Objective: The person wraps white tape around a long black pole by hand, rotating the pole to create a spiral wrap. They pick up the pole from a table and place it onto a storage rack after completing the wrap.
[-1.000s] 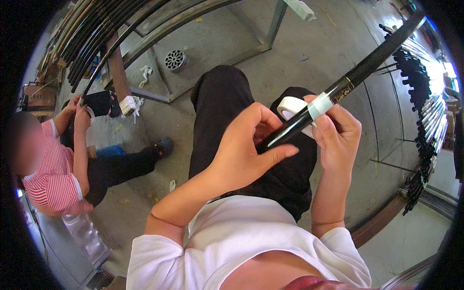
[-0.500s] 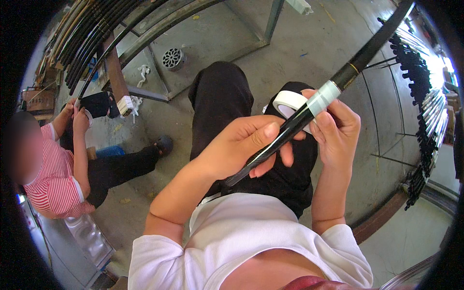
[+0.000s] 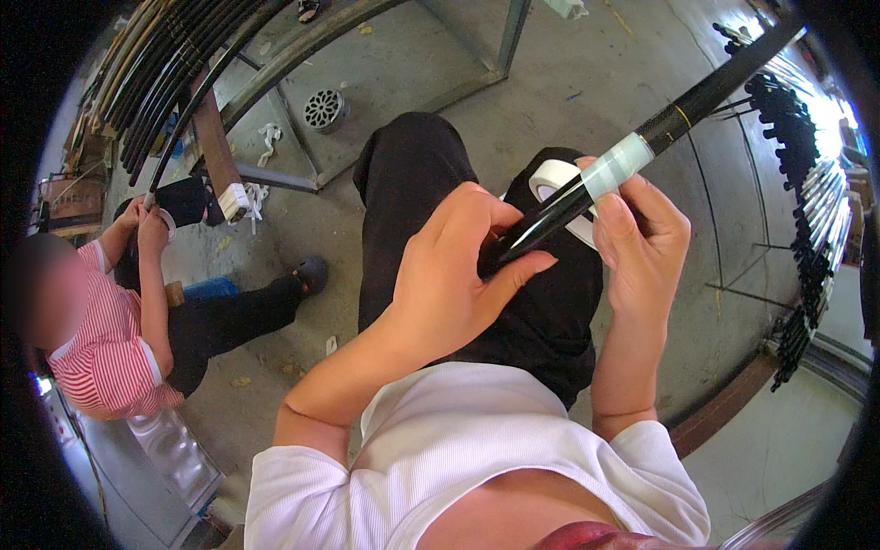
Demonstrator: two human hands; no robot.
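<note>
A long, glossy black pole (image 3: 706, 99) slants from my lap toward the upper right, with a thin gold ring partway up. Round its lower part runs a band of pale, translucent tape (image 3: 618, 165). My left hand (image 3: 445, 280) is closed round the pole's near end, its thumb lying along the underside; the very end is hidden in the palm. Just below the taped band, my right hand (image 3: 644, 246) pinches a roll of white tape (image 3: 550, 174) against the pole. The pole covers part of the roll, and some of the right fingers are behind it.
At left, a seated person in a striped shirt (image 3: 115, 339) holds another pole. Many dark poles (image 3: 179, 69) lie on a metal frame (image 3: 385, 119) at upper left. A round perforated object (image 3: 324, 110) sits on the floor. Black-ended poles (image 3: 788, 156) stand along the right.
My left hand has turned and slid to the pole's near end, wrapping it instead of lying along it. The pole has shifted slightly; the right hand stays at the tape.
</note>
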